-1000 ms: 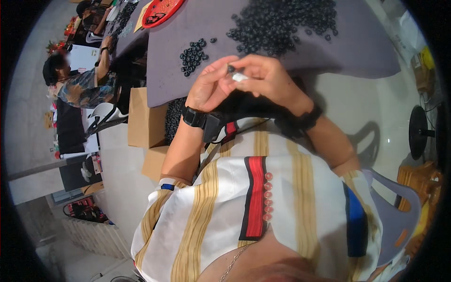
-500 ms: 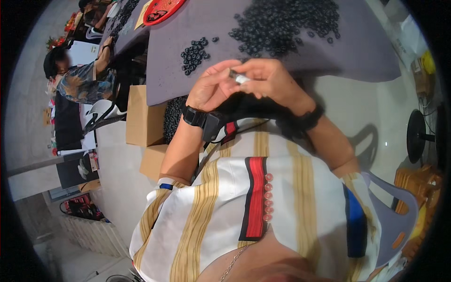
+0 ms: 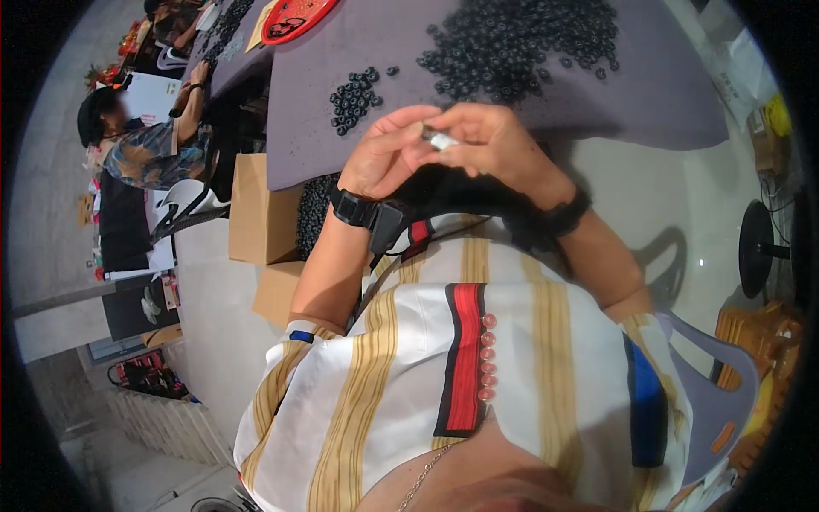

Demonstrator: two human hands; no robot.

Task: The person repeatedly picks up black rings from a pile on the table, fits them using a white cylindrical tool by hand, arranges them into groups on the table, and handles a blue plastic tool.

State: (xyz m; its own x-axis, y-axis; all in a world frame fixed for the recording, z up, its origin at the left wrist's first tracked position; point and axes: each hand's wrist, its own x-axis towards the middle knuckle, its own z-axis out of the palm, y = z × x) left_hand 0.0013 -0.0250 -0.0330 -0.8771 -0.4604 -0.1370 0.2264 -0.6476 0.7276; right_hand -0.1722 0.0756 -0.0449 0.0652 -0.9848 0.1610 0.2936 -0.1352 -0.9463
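Just past the table's near edge, both my hands meet around a small object (image 3: pixel 440 142) with a pale, whitish part and a dark end. My left hand (image 3: pixel 382 160) pinches the dark end between thumb and fingers. The fingers of my right hand (image 3: pixel 496 147) are closed round the pale part. Fingers cover much of the object, so its kind is unclear. Beyond my left hand lies a small group of black, ring-like round pieces (image 3: pixel 354 101). A much larger heap of similar pieces (image 3: pixel 516 47) spreads over the far part of the table.
The grey-covered table (image 3: pixel 299 128) carries a red tray (image 3: pixel 294 19) at its far left. A cardboard box (image 3: pixel 260 213) with black pieces beside it stands left of my left arm. A person (image 3: pixel 153 141) works farther left. A fan (image 3: pixel 758 247) stands at right.
My hands stay closed on the small object, which has turned or shifted slightly between my fingers. At far left the other person's arm has moved a little.
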